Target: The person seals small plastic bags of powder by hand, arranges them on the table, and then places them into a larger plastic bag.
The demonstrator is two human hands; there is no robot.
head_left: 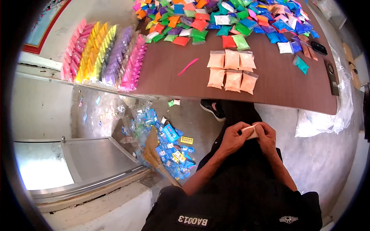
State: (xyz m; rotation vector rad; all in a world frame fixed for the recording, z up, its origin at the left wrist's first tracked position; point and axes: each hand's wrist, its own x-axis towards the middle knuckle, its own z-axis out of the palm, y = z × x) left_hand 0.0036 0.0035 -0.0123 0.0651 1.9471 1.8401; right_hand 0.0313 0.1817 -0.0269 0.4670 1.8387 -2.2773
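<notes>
My left hand (236, 137) and my right hand (266, 138) are close together over my lap, below the table's front edge. Between their fingertips they pinch a small pale peach packet (249, 132), mostly covered by the thumbs and fingers. On the brown table (165, 79) in front of me, matching peach packets (232, 80) lie in two neat rows. A thin pink strip (188, 67) lies to their left.
A heap of many-coloured packets (200, 25) covers the table's back. Bagged stacks of packets (117, 57) stand at the left. A black phone-like object (331, 75) lies near the right edge. Blue wrappers (169, 150) and a broom (151, 148) are on the floor.
</notes>
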